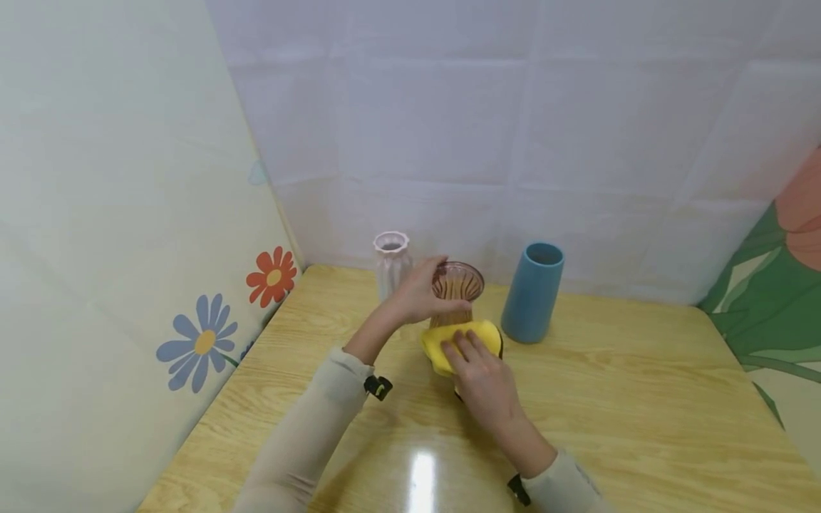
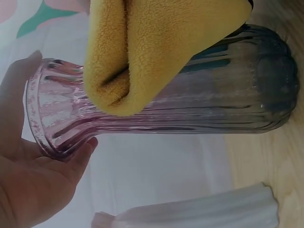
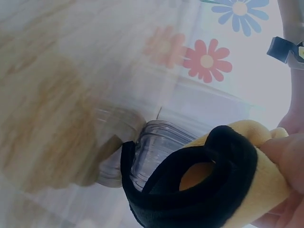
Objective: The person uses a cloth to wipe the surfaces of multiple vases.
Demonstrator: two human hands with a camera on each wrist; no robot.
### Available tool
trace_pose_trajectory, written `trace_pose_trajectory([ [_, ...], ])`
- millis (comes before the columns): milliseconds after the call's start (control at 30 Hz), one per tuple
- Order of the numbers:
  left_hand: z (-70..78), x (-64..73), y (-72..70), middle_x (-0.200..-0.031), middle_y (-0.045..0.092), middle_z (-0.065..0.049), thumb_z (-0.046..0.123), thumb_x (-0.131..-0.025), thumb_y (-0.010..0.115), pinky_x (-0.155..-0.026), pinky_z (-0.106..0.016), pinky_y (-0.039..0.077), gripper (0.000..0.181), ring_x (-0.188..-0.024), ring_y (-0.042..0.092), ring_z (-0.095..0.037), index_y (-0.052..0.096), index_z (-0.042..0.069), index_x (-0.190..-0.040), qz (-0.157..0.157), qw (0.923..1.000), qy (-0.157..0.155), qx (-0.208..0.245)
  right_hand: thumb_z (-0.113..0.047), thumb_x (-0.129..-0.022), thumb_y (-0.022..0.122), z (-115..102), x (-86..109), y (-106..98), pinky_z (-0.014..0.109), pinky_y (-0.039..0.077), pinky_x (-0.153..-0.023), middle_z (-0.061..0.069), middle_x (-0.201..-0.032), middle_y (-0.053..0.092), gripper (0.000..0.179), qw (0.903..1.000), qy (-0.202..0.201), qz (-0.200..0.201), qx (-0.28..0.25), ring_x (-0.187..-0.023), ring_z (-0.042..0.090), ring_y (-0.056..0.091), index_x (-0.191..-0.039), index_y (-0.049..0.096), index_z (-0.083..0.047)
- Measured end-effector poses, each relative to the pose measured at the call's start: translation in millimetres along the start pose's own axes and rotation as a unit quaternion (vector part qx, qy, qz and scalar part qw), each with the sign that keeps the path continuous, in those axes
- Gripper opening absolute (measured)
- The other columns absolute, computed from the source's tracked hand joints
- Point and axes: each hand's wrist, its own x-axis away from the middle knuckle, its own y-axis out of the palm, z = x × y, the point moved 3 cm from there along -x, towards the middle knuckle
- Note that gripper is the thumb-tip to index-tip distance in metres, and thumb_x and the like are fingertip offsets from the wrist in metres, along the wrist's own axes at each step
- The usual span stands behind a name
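Note:
A ribbed glass vase (image 1: 457, 281), pinkish at its flared rim and greyish lower down in the left wrist view, stands upright on the table. My left hand (image 1: 423, 293) grips it near the rim, thumb and fingers on opposite sides. With my right hand (image 1: 490, 388) I hold a folded yellow cloth (image 1: 489, 336) against the front of the vase, fingers spread over the fabric. The right wrist view shows the black edging (image 3: 242, 175) of this cloth hanging in a loop beside the vase's base (image 3: 156, 147). My right thumb is hidden in the head view.
A pale pinkish-white fluted vase (image 1: 391, 265) stands just left, behind my left hand. To the right is a smooth blue vase (image 1: 534, 296). Both are on the wood-grain table (image 1: 641, 399), whose far edge meets a white cloth backdrop (image 1: 436, 128).

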Motion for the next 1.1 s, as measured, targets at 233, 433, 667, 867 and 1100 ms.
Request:
trace_pose_trajectory([
  [233, -8.5, 3.9, 5.0, -0.149, 0.045, -0.018, 0.042, -0.076, 0.089, -0.105, -0.051, 0.048, 0.107, -0.130, 0.052, -0.035, 0.029, 0.006, -0.157, 0.035, 0.9969, 0.002, 0.071, 0.000, -0.067, 0.089, -3, 4.2, 3, 0.042, 0.062, -0.072, 0.017, -0.117, 0.072, 0.052, 0.9999, 0.003, -0.014, 0.001, -0.106, 0.039, 0.070, -0.115, 0.073, -0.009],
  [433, -14.8, 2.9, 6.2, -0.151, 0.044, -0.020, 0.039, -0.075, 0.090, -0.110, -0.052, 0.043, 0.108, -0.134, 0.048, -0.037, 0.029, 0.005, -0.157, 0.044, 0.9936, -0.003, 0.104, -0.001, -0.068, 0.089, -5, 6.5, 6, 0.043, 0.062, -0.076, 0.017, -0.118, 0.072, 0.051, 0.9993, 0.007, -0.035, -0.005, -0.106, 0.038, 0.070, -0.116, 0.074, -0.008],
  [667, -23.3, 1.8, 8.5, -0.149, 0.046, -0.019, 0.034, -0.077, 0.090, -0.110, -0.048, 0.045, 0.106, -0.133, 0.051, -0.035, 0.028, 0.006, -0.158, 0.035, 0.9873, -0.003, 0.155, -0.003, -0.071, 0.089, -8, 10.2, 8, 0.044, 0.062, -0.076, 0.018, -0.119, 0.072, 0.048, 0.9976, 0.015, -0.063, -0.022, -0.107, 0.038, 0.069, -0.117, 0.074, -0.009],
  [867, -31.5, -0.7, 10.8, -0.146, 0.051, -0.017, 0.031, -0.080, 0.088, -0.109, -0.044, 0.046, 0.102, -0.132, 0.053, -0.032, 0.027, 0.005, -0.157, 0.011, 0.9789, 0.012, 0.204, -0.006, -0.074, 0.088, -9, 12.9, 9, 0.044, 0.062, -0.077, 0.018, -0.122, 0.071, 0.048, 0.9940, 0.017, -0.105, -0.025, -0.110, 0.038, 0.069, -0.119, 0.073, -0.010],
  [1100, -35.2, -2.0, 12.3, -0.145, 0.051, -0.016, 0.032, -0.082, 0.086, -0.110, -0.042, 0.045, 0.098, -0.132, 0.052, -0.030, 0.028, 0.006, -0.156, -0.011, 0.9696, 0.044, 0.241, -0.008, -0.074, 0.089, -10, 13.3, 5, 0.043, 0.062, -0.075, 0.017, -0.122, 0.071, 0.049, 0.9928, 0.020, -0.114, -0.029, -0.109, 0.037, 0.069, -0.120, 0.073, -0.010],
])
